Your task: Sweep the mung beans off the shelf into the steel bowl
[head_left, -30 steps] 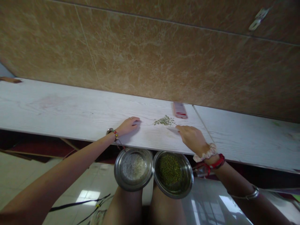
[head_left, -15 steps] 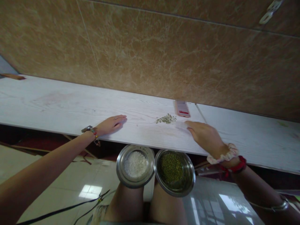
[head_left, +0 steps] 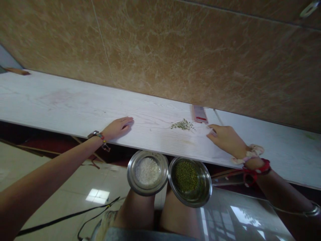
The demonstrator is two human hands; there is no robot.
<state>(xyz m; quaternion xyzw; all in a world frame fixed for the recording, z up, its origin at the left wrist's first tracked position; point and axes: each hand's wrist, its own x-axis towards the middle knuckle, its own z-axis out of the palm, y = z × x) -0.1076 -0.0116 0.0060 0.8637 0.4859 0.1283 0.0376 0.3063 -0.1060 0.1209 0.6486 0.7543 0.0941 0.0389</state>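
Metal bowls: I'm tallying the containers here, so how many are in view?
2. The bowl of white grains rests on the person's left knee; the bowl of green beans touches it, on the right knee. None seems hidden.

1. A long white wooden shelf (head_left: 62,103) runs along a brown marble wall (head_left: 175,50).
2. A small pink and red phone (head_left: 200,114) lies flat at the back of the shelf, by the wall.
3. A thin black cord (head_left: 65,218) lies on the shiny pale floor tiles (head_left: 82,187).
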